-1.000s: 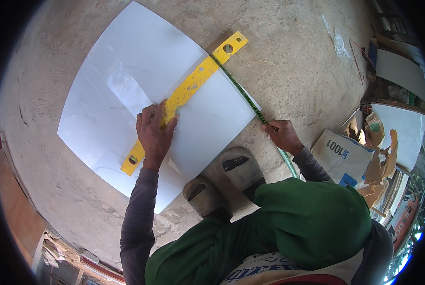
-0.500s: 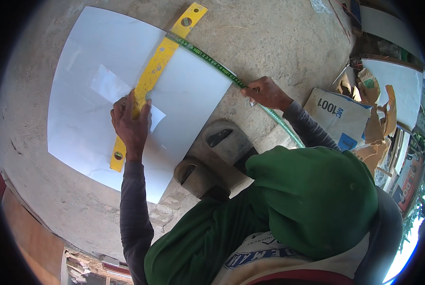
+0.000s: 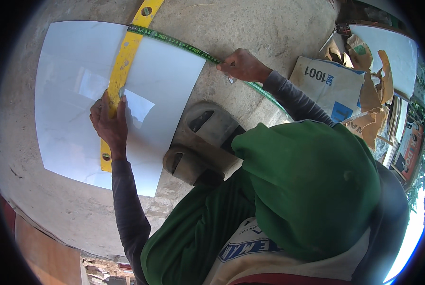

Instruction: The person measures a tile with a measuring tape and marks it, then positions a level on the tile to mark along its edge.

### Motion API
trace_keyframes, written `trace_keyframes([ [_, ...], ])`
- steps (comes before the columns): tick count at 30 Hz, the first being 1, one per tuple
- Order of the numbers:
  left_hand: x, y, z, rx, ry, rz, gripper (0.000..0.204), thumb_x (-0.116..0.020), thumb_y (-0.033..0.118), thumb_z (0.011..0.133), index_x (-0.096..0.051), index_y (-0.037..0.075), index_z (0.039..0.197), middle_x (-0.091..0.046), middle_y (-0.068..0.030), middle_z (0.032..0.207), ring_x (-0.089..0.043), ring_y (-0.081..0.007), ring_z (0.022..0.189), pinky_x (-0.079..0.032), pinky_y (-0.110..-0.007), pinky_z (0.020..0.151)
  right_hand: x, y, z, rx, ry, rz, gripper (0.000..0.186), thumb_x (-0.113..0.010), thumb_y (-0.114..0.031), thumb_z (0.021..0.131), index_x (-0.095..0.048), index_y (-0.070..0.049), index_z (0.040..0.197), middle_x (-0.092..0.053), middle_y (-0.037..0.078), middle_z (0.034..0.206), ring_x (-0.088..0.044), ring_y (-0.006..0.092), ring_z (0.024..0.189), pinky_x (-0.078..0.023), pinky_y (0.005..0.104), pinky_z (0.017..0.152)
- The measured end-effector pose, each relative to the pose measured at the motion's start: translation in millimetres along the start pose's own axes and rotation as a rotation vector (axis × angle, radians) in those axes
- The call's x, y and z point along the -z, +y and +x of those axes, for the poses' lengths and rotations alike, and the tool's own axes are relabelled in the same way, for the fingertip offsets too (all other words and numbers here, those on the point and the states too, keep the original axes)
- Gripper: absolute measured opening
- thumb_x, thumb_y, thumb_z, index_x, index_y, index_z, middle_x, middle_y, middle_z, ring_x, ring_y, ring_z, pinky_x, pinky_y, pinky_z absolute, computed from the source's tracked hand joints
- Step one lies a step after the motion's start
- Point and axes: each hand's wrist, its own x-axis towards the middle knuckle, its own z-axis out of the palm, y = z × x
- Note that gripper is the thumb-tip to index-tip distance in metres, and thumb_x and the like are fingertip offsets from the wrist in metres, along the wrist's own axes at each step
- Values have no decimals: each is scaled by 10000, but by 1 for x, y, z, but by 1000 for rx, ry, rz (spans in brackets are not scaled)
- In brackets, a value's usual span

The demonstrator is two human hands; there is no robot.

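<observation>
A large glossy white tile (image 3: pixel 160 80) lies flat on the ground. Across it runs a yellow spirit level (image 3: pixel 125 59), whose far end sticks out past the tile's far edge. My left hand (image 3: pixel 110 123) is closed around the level's lower half, pressing on the tile. A green tape measure blade (image 3: pixel 177 43) crosses over the level and follows the tile's far edge to the right. Just beyond the tile's right corner, my right hand (image 3: pixel 244 65) pinches the blade. More of the blade trails from that hand toward my right forearm; the case is hidden.
My feet in dark slippers (image 3: pixel 212 126) stand beside the tile's near right edge. A torn cardboard box (image 3: pixel 312 78) sits on the right, with another white panel (image 3: pixel 388 59) behind it. A brown board (image 3: pixel 48 247) lies at lower left. Rough concrete (image 3: pixel 264 23) surrounds the tile.
The whole view has shifted, so tile, level and hands appear further left and higher. Both hands keep their holds, and the tape still lies along the tile's far edge.
</observation>
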Motion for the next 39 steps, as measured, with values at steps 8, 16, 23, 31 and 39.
trace_keyframes([
  [8,-2,-8,0,-45,40,-7,605,-905,369,939,-745,119,1466,-645,-65,1242,-587,-274,1122,-556,-455,965,-1,-8,-2,-64,2,65,505,-722,-412,1073,-803,2,795,-728,93,645,-694,156,585,-566,372,631],
  [16,-1,-6,1,-45,63,-4,609,-926,355,909,-760,113,1443,-651,-44,1235,-588,-264,1083,-551,-434,953,8,-32,-39,52,155,168,307,-708,-248,1092,-771,10,938,-700,107,713,-650,169,647,-554,393,667],
  [23,3,-1,1,-29,70,-31,603,-909,361,924,-754,111,1450,-645,-46,1245,-594,-263,1074,-543,-434,972,2,-12,-83,-19,130,145,303,-714,-217,1082,-752,39,924,-683,143,708,-631,187,634,-544,405,653],
  [31,10,3,10,42,32,-90,587,-887,373,946,-747,117,1455,-647,-60,1249,-606,-284,1113,-549,-446,1004,-30,-10,-95,-25,220,-11,240,-736,-196,1041,-751,19,935,-694,258,768,-688,407,646,-543,475,646],
  [39,20,-7,36,56,-16,-48,601,-880,390,954,-736,129,1476,-650,-85,1317,-609,-299,1192,-551,-452,1046,-38,-16,-84,-58,227,-69,241,-752,-249,1030,-768,-10,1002,-692,282,764,-716,485,716,-562,535,675],
])
